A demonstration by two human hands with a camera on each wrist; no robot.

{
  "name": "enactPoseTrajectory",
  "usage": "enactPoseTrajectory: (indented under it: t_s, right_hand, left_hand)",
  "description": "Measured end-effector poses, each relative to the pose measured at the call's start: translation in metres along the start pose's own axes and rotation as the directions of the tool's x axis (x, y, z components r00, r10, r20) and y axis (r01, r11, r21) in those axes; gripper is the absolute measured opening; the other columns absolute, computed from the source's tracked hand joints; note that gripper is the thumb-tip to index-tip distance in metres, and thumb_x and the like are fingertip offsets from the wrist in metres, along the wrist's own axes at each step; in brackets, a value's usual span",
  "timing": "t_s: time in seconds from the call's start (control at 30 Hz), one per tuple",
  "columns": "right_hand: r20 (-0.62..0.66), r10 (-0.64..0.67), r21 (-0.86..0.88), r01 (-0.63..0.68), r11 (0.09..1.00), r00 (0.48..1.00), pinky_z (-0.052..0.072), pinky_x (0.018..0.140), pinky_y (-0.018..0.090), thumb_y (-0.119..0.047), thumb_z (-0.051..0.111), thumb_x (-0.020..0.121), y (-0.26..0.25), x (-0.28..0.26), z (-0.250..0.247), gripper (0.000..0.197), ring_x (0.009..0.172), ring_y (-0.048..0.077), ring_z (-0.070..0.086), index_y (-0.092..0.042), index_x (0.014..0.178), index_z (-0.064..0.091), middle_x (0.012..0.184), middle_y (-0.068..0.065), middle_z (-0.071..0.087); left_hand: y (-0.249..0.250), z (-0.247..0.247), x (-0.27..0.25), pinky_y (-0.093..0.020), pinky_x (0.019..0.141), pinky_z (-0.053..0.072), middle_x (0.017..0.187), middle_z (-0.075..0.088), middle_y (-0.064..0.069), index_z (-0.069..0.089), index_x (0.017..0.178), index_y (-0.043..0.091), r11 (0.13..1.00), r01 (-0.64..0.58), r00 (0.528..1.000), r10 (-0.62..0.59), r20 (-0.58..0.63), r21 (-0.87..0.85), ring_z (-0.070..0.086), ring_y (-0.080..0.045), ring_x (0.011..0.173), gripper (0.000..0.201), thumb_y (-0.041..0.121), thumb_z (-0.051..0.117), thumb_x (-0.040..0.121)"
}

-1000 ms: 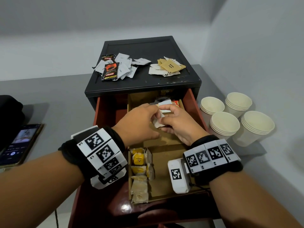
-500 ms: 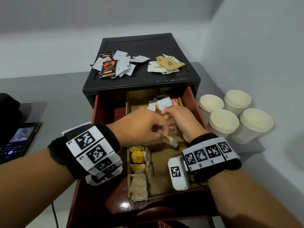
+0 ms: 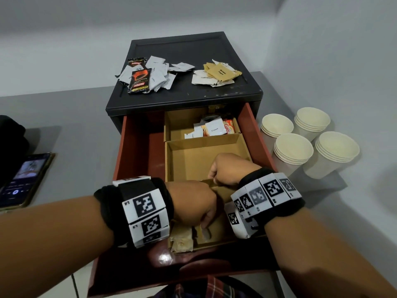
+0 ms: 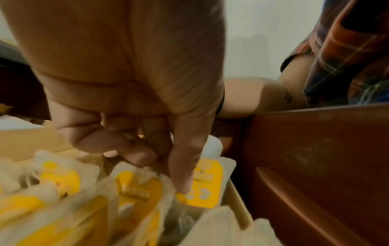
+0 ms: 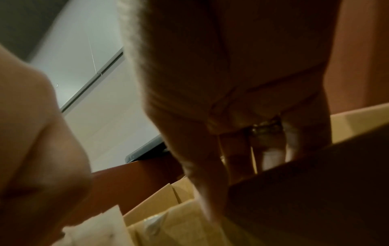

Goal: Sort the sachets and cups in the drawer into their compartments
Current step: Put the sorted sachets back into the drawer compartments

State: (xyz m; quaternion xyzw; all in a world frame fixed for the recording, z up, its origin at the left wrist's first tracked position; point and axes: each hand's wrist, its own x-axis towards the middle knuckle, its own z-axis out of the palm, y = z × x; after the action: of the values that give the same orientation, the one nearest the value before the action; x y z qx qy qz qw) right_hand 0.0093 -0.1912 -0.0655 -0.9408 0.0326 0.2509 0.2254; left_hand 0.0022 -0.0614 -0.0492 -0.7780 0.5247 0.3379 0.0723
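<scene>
Left hand (image 3: 193, 204) down in nearest compartment of cardboard divider (image 3: 206, 157), fingers (image 4: 181, 168) pinched on a yellow-labelled sachet (image 4: 136, 188) directly beneath, long axis roughly upright among its neighbours. Right hand (image 3: 231, 169) just beyond, resting on the partition edge; finger state cannot be told. Cream sachets (image 3: 214, 129) in far compartment; paper cups (image 3: 294, 149) on counter, right. Versus half a second ago: both hands moved nearer, small sachet now lowered.
</scene>
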Motion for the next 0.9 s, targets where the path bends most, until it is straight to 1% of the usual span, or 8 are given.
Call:
enactPoseTrajectory:
  t_s: [0.13, 0.27, 0.4, 0.47, 0.67, 0.77, 0.83, 0.9]
  right_hand:
    - [-0.02, -0.012, 0.03, 0.013, 0.999, 1.0, 0.047, 0.087, 0.028, -0.004, 0.058, 0.087, 0.002, 0.001, 0.001, 0.024, 0.102, 0.02, 0.061, -0.012, 0.105, 0.073, 0.107, 0.006, 0.069]
    - [-0.026, -0.006, 0.025, 0.007, 1.0, 1.0, 0.048, 0.089, 0.03, -0.004, 0.058, 0.087, 0.002, 0.001, 0.001, 0.024, 0.102, 0.021, 0.061, -0.012, 0.103, 0.073, 0.107, 0.006, 0.07]
    - [-0.022, -0.019, -0.006, 0.019, 1.0, 1.0, 0.048, 0.09, 0.03, -0.004, 0.057, 0.088, 0.001, -0.001, 0.001, 0.024, 0.104, 0.022, 0.061, -0.011, 0.105, 0.072, 0.108, 0.006, 0.069]
    - [-0.033, -0.012, 0.011, 0.012, 1.0, 0.999, 0.049, 0.088, 0.029, -0.003, 0.058, 0.087, 0.002, -0.001, 0.001, 0.024, 0.103, 0.021, 0.061, -0.011, 0.104, 0.073, 0.107, 0.006, 0.069]
    - [-0.018, -0.012, 0.025, 0.012, 1.0, 1.0, 0.048, 0.085, 0.028, -0.004, 0.06, 0.086, 0.002, -0.002, 0.001, 0.023, 0.097, 0.019, 0.061, -0.01, 0.104, 0.073, 0.105, 0.005, 0.07]
    - [0.001, -0.014, -0.003, 0.014, 1.0, 1.0, 0.049, 0.09, 0.032, -0.007, 0.059, 0.087, 0.002, -0.001, 0.001, 0.022, 0.101, 0.021, 0.061, -0.008, 0.104, 0.072, 0.107, 0.007, 0.069]
    - [0.0, -0.017, -0.026, 0.017, 1.0, 1.0, 0.051, 0.091, 0.034, -0.007, 0.061, 0.086, 0.003, -0.001, 0.001, 0.021, 0.102, 0.022, 0.062, -0.007, 0.104, 0.072, 0.107, 0.008, 0.069]
    - [0.002, -0.023, -0.039, 0.023, 0.999, 1.0, 0.05, 0.088, 0.033, -0.007, 0.061, 0.085, 0.003, -0.001, 0.001, 0.021, 0.102, 0.022, 0.062, -0.007, 0.103, 0.072, 0.107, 0.008, 0.069]
  left_hand:
    - [-0.004, 0.012, 0.004, -0.029, 0.073, 0.051, 0.092, 0.071, 0.003, 0.078, 0.084, 0.019, 1.0, -0.027, 0.999, 0.028, -0.039, 0.016, 0.063, -0.018, 0.083, 0.013, 0.013, 0.068, 0.078]
    - [-0.01, 0.019, 0.005, -0.037, 0.079, 0.051, 0.091, 0.071, 0.003, 0.078, 0.076, 0.018, 0.996, -0.082, 0.992, 0.084, -0.09, 0.024, 0.061, -0.021, 0.091, 0.011, 0.011, 0.07, 0.073]
    - [-0.008, 0.016, 0.003, -0.037, 0.09, 0.045, 0.109, 0.065, 0.004, 0.077, 0.092, 0.021, 0.994, -0.063, 0.996, 0.068, -0.06, 0.084, 0.049, -0.018, 0.109, 0.024, 0.008, 0.063, 0.077]
    - [-0.005, 0.015, 0.002, -0.035, 0.088, 0.044, 0.111, 0.063, 0.005, 0.075, 0.097, 0.023, 0.994, -0.051, 0.997, 0.057, -0.057, 0.099, 0.047, -0.016, 0.109, 0.028, 0.008, 0.061, 0.079]
    - [-0.006, 0.024, 0.004, -0.031, 0.079, 0.048, 0.103, 0.067, 0.009, 0.077, 0.088, 0.026, 0.992, -0.06, 0.989, 0.074, -0.125, 0.108, 0.053, -0.014, 0.101, 0.015, 0.019, 0.065, 0.082]
    - [-0.009, 0.027, 0.003, -0.035, 0.08, 0.05, 0.101, 0.066, 0.007, 0.076, 0.086, 0.027, 0.996, -0.048, 0.991, 0.058, -0.123, 0.081, 0.058, -0.018, 0.097, 0.014, 0.02, 0.067, 0.079]
    - [-0.006, 0.022, 0.0, -0.037, 0.083, 0.05, 0.106, 0.065, 0.006, 0.076, 0.094, 0.028, 0.994, -0.069, 0.996, 0.074, -0.06, 0.079, 0.056, -0.018, 0.1, 0.023, 0.015, 0.064, 0.08]
    - [-0.002, 0.015, -0.002, -0.031, 0.088, 0.047, 0.112, 0.062, 0.005, 0.072, 0.107, 0.025, 0.994, -0.076, 0.997, 0.076, 0.007, 0.084, 0.051, -0.017, 0.107, 0.034, 0.008, 0.059, 0.081]
